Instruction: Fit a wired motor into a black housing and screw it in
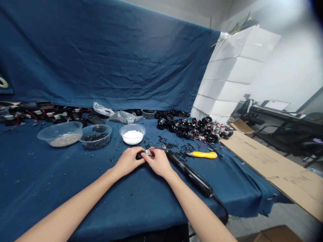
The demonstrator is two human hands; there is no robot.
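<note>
My left hand [130,159] and my right hand [158,161] meet at the middle of the blue-covered table, fingers closed around one small part. It looks like a small grey motor [147,152] with a thin red wire trailing to the right; a dark piece beside it is mostly covered by my left fingers. Just right of my right hand lies a black corded electric screwdriver [189,171], its tip end near my wrist. Beyond my hands stands a clear bowl of small white pieces [133,136].
At left are a clear bowl with greyish small parts [60,134] and another with black ones [97,137]. A yellow-handled cutter [203,155] lies at right, before a heap of black housings [186,127] with wired motors. White boxes [222,79] are stacked behind. Loose black bits are scattered around.
</note>
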